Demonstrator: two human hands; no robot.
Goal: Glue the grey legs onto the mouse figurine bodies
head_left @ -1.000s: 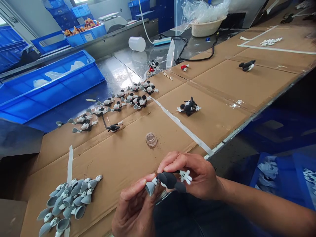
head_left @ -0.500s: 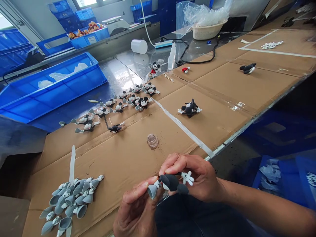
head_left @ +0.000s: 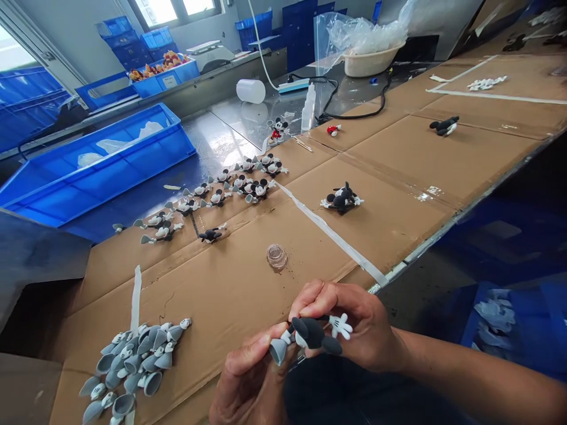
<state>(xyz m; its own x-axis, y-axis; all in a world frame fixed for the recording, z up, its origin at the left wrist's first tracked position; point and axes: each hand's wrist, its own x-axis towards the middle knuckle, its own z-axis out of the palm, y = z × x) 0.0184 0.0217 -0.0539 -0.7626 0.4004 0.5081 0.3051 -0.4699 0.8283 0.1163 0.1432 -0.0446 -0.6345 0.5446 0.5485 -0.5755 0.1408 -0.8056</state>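
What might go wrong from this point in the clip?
The black-and-white cartoon mouse figure is held in the fingertips of the left hand and right hand, out past the cardboard-covered table edge, so a slip could drop it below. Its grey cone-shaped foot might twist loose under the pinch. The heaped grey-and-white figure parts lie loosely and could slide if bumped.
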